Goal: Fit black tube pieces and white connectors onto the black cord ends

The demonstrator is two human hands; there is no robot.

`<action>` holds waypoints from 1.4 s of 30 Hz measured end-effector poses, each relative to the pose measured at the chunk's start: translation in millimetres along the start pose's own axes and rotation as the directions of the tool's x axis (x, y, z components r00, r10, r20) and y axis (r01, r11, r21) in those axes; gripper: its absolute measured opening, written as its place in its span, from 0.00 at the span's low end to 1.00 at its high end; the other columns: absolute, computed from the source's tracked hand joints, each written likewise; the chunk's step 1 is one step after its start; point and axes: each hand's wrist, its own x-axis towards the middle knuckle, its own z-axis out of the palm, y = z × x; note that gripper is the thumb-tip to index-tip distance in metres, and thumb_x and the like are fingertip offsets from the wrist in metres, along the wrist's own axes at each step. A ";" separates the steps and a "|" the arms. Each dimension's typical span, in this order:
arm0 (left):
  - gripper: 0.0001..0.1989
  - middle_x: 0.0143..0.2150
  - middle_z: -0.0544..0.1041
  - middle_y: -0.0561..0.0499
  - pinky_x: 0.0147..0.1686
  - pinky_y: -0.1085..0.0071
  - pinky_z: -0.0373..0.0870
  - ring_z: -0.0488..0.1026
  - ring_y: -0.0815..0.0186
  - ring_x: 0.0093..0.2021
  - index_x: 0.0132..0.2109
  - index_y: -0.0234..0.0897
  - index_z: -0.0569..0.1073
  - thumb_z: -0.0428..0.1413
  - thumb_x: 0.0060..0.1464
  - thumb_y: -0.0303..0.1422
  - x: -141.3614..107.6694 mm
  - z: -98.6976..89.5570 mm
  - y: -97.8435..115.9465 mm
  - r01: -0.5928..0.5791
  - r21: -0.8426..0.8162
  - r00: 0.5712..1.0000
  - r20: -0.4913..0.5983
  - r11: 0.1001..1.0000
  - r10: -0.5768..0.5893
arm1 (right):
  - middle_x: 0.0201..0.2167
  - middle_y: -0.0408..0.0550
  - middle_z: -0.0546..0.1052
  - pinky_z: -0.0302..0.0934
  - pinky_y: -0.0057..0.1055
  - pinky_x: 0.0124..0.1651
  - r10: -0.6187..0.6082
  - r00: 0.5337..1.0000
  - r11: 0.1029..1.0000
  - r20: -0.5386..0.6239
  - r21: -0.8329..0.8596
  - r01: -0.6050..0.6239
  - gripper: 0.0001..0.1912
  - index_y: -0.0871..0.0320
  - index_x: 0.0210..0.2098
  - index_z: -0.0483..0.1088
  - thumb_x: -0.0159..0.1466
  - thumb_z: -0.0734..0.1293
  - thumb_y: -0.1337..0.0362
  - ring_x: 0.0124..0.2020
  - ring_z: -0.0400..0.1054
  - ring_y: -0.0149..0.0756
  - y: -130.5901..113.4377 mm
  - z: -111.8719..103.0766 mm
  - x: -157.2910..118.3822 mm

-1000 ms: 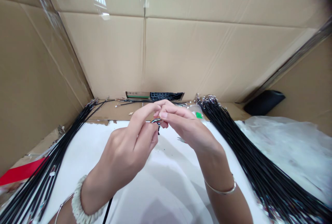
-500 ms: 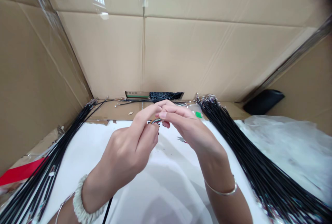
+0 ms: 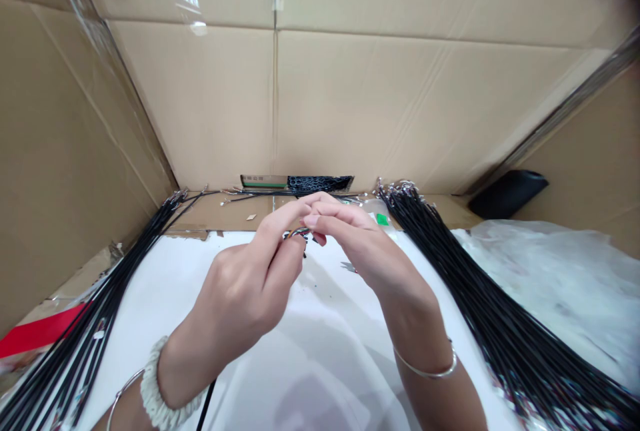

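Thin coloured wires (image 3: 298,232) stretch between the fingertips of both hands, above the white work surface (image 3: 320,311). My left hand (image 3: 255,271) pinches them between thumb and bent fingers. From the right, my right hand (image 3: 355,238) grips the other end of the wires with thumb and fingertips. The two hands meet at the fingertips. A black cable (image 3: 207,404) shows below my left wrist; whether it joins the wires is hidden by the hand.
Bundles of black cables lie at left (image 3: 130,251) and right (image 3: 450,278). Small snips (image 3: 349,267) rest beside my right hand. Clear plastic (image 3: 555,278) and a black object (image 3: 510,194) are at the right. Cardboard walls (image 3: 350,98) surround the surface.
My left thumb has shifted slightly at the coloured wires. Both hands otherwise hold nearly the same place.
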 end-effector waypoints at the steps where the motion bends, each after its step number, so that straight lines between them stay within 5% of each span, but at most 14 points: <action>1: 0.08 0.60 0.77 0.39 0.24 0.73 0.73 0.79 0.72 0.28 0.42 0.35 0.70 0.52 0.63 0.18 0.0 0.0 0.1 0.000 -0.002 1.000 0.001 1.000 0.000 | 0.45 0.46 0.70 0.56 0.33 0.39 -0.001 1.000 1.000 -0.003 -0.003 0.001 0.15 0.57 0.23 0.67 0.67 0.65 0.66 0.34 0.59 0.31 0.2 -0.1 0.2; 11: 0.07 0.59 0.76 0.39 0.22 0.74 0.69 0.80 0.70 0.33 0.43 0.34 0.71 0.55 0.61 0.19 -1.3 1.5 -2.7 0.006 -0.039 1.000 -0.003 0.999 -0.006 | 0.41 0.45 0.71 0.55 0.32 0.38 -0.027 1.000 1.000 0.005 0.001 0.027 0.16 0.57 0.22 0.66 0.67 0.65 0.66 0.34 0.60 0.31 3.7 -1.3 1.8; 17: 0.08 0.51 0.78 0.44 0.24 0.74 0.71 0.76 0.72 0.32 0.38 0.36 0.75 0.59 0.57 0.18 5.6 -5.8 -4.7 0.193 -0.300 0.974 -0.058 0.934 -0.220 | 0.47 0.45 0.74 0.60 0.30 0.45 -0.175 0.981 0.982 0.087 0.092 0.167 0.10 0.54 0.35 0.76 0.71 0.65 0.59 0.44 0.67 0.33 12.8 -5.5 8.5; 21: 0.08 0.50 0.78 0.50 0.24 0.79 0.71 0.77 0.72 0.36 0.36 0.39 0.77 0.61 0.56 0.20 8.8 -13.9 -5.6 0.357 -0.525 0.917 0.039 0.773 -0.397 | 0.53 0.46 0.74 0.65 0.32 0.49 -0.366 0.918 0.929 0.156 0.126 0.348 0.09 0.48 0.48 0.78 0.70 0.68 0.63 0.53 0.68 0.37 16.5 -7.7 10.3; 25: 0.07 0.49 0.79 0.51 0.24 0.81 0.70 0.77 0.72 0.38 0.35 0.40 0.77 0.61 0.57 0.23 10.5 -18.8 -6.4 0.462 -0.634 0.859 0.146 0.620 -0.491 | 0.51 0.47 0.76 0.67 0.34 0.50 -0.523 0.838 0.852 0.154 0.055 0.521 0.10 0.47 0.48 0.78 0.69 0.70 0.66 0.53 0.69 0.38 21.6 -7.8 13.1; 29: 0.06 0.46 0.79 0.52 0.25 0.82 0.69 0.77 0.72 0.40 0.33 0.40 0.77 0.62 0.58 0.26 11.3 -18.6 -8.1 0.501 -0.693 0.826 0.204 0.519 -0.525 | 0.43 0.46 0.80 0.66 0.33 0.43 -0.606 0.783 0.792 0.141 0.008 0.611 0.11 0.48 0.47 0.78 0.68 0.70 0.68 0.44 0.72 0.35 28.6 -7.3 18.3; 32: 0.06 0.43 0.79 0.52 0.28 0.82 0.70 0.77 0.71 0.46 0.34 0.40 0.77 0.62 0.59 0.25 10.8 -15.6 -10.1 0.499 -0.689 0.820 0.178 0.526 -0.544 | 0.37 0.44 0.81 0.63 0.31 0.37 -0.635 0.768 0.769 0.083 -0.023 0.639 0.07 0.50 0.42 0.78 0.68 0.70 0.69 0.36 0.71 0.32 32.8 -6.2 20.7; 36: 0.06 0.40 0.79 0.53 0.31 0.81 0.70 0.76 0.72 0.44 0.35 0.40 0.77 0.62 0.58 0.24 10.0 -12.3 -9.1 0.488 -0.633 0.824 0.106 0.601 -0.557 | 0.31 0.42 0.79 0.61 0.29 0.33 -0.616 0.787 0.788 0.025 0.015 0.616 0.04 0.53 0.36 0.76 0.68 0.71 0.67 0.31 0.69 0.30 34.5 -2.4 20.9; 42: 0.06 0.37 0.79 0.55 0.28 0.79 0.69 0.76 0.74 0.36 0.33 0.38 0.76 0.61 0.56 0.22 12.6 -12.1 -3.5 0.477 -0.571 0.836 0.061 0.668 -0.545 | 0.26 0.40 0.74 0.58 0.26 0.29 -0.442 0.896 0.869 0.044 0.268 0.416 0.10 0.56 0.31 0.72 0.70 0.70 0.61 0.26 0.65 0.26 34.1 4.2 21.3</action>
